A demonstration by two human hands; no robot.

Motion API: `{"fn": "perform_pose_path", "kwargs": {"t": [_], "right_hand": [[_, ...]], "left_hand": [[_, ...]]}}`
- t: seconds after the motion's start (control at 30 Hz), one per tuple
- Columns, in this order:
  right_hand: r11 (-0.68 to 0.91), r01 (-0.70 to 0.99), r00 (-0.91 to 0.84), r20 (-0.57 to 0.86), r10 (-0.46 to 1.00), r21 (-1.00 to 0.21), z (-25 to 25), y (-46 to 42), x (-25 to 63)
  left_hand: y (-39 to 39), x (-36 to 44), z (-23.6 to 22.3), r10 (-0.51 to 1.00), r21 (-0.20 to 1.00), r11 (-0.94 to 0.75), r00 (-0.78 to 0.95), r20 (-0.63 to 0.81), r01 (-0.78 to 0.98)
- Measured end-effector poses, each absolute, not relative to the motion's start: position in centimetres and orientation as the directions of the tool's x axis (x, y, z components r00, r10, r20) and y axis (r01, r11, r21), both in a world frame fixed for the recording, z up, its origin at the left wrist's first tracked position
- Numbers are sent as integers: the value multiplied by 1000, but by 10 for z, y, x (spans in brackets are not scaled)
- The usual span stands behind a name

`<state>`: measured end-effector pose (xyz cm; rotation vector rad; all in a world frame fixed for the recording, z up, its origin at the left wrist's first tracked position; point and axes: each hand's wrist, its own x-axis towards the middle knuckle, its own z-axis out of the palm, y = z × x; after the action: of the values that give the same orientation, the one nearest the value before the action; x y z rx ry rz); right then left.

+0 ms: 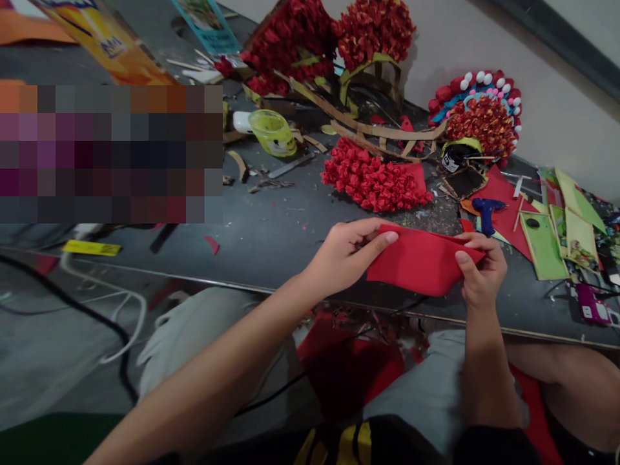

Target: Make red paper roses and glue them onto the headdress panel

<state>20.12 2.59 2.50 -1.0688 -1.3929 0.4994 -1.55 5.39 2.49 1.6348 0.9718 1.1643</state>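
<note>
A folded piece of red paper or thin foam sheet (421, 263) is stretched between my two hands, above the table's front edge. My left hand (349, 253) pinches its upper left corner, thumb on the near face. At the right end my right hand (480, 268) grips it between thumb and fingers. Just behind the sheet lies a cluster of small red paper flowers (371, 177) on the dark table. A blue glue gun (487, 213) rests beyond my right hand.
Tall headpieces covered in red flowers (375, 32) stand at the back, with a beaded one (484, 113) farther right. A clear yellow container (274, 132) and a metal blade or ruler (291, 165) lie left of centre. Another person's leg (576, 387) is at the lower right.
</note>
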Motion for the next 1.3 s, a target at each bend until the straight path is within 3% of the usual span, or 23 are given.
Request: {"fn": "perform_pose_path", "kwargs": {"t": [0.4, 0.83, 1.03, 1.3], "right_hand": [[516, 351, 132, 587, 799, -782, 26, 26, 207], [559, 420, 30, 627, 778, -714, 31, 25, 215], [414, 403, 144, 503, 852, -816, 30, 22, 215], [341, 200, 308, 389, 868, -919, 30, 27, 212]], "left_hand": [[54, -18, 25, 896, 927, -361, 315, 314, 103], [59, -29, 27, 916, 895, -390, 191, 353, 215], [62, -35, 27, 915, 883, -399, 177, 364, 247], [63, -34, 23, 913, 895, -397, 186, 363, 204]]}}
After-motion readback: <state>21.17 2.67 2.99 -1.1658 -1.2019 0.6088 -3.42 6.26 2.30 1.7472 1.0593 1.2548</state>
